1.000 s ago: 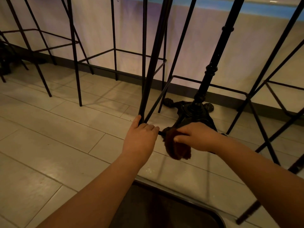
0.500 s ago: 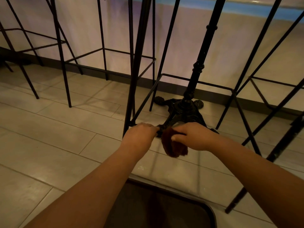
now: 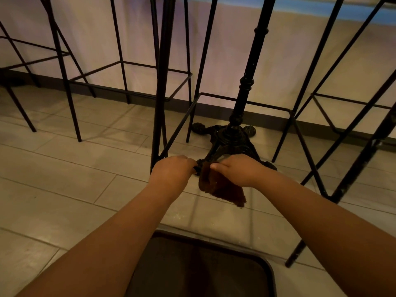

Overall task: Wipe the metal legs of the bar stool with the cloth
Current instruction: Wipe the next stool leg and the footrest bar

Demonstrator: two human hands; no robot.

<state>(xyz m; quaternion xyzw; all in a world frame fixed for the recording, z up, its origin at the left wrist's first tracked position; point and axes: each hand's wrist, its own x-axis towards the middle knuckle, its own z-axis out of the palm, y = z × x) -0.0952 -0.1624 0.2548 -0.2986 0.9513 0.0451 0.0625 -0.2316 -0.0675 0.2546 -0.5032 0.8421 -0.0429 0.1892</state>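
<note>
At the foot of the bar stool's front leg (image 3: 158, 116), low on the tiled floor (image 3: 64, 172), my left hand (image 3: 171, 171) is closed around the leg's base, lower than a second ago. My right hand (image 3: 237, 170) grips the brown cloth (image 3: 222, 190), which now hangs looser and longer, beside the ornate table base (image 3: 230, 144).
</note>
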